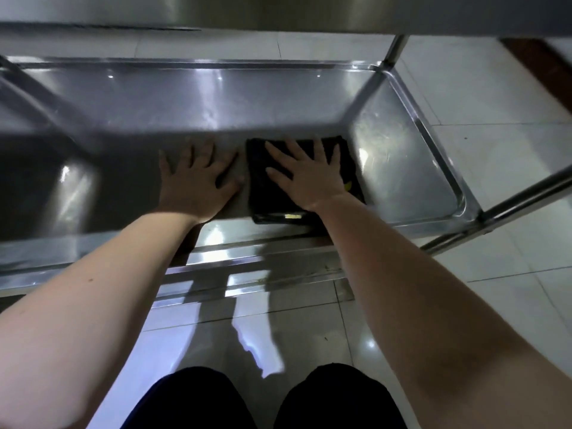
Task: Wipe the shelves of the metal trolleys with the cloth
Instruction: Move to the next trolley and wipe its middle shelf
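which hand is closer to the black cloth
Right. The right hand presses flat on the cloth with fingers spread; the left hand lies flat on the bare shelf just beside the cloth's left edge.

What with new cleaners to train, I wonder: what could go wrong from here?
The right hand lies flat on the cloth without gripping it, so the cloth might bunch or slip out. The left hand rests bare on the shelf and may leave smudges. The upper shelf hangs close overhead; the head could bump it on rising.
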{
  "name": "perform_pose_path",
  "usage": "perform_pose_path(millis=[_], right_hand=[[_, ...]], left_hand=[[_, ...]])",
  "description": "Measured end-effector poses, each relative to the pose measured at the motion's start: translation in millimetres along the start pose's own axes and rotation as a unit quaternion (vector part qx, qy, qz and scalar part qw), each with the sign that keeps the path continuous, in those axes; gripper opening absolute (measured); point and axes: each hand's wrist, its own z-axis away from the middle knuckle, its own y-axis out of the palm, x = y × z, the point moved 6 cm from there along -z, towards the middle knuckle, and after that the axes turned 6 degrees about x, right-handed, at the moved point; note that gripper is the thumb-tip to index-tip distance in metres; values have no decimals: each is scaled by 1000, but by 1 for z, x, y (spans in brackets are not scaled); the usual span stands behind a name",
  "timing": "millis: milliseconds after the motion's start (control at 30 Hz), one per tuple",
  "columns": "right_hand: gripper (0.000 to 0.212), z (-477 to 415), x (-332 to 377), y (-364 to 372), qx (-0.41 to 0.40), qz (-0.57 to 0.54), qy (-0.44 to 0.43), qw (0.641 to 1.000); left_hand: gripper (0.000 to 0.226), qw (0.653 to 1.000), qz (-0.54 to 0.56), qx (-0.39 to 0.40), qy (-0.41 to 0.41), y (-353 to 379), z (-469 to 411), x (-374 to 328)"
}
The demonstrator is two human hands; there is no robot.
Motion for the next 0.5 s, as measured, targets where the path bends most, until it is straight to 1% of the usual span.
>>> perform_pose_path(millis=[67, 133, 167, 233, 267, 300, 333, 433, 500], right_hand=[[56, -12, -56, -9, -23, -22, 49, 998], [56, -20, -107, -14, -24, -48, 117, 992], [57, -20, -120, -15, -21, -54, 146, 988], [58, -18, -121, -14, -20, -54, 181, 982], [59, -15, -110, -13, -19, -56, 184, 981], [60, -11, -93, -11, -20, -57, 168, 984], [60, -6, -70, -8, -23, -49, 132, 990], [59, 14, -1, 5, -6, 6, -26, 1000], [59, 14, 10, 6, 9, 15, -68, 998]], left_hand=[[63, 1000, 6, -1, -1, 1, 0, -2], [65, 1000, 6, 0, -3, 1, 0, -3], [66, 1000, 6, 0, -3, 1, 0, -4], [69, 1000, 5, 2, -7, 0, 0, -3], [70, 1000, 3, 5, -8, 0, 0, -3], [70, 1000, -1, 7, -9, 0, -1, -4], [69, 1000, -7, 8, -9, 0, -1, -5], [66, 999, -32, 22, -20, -1, 1, -4], [64, 997, -40, 52, -32, -3, -1, -8]])
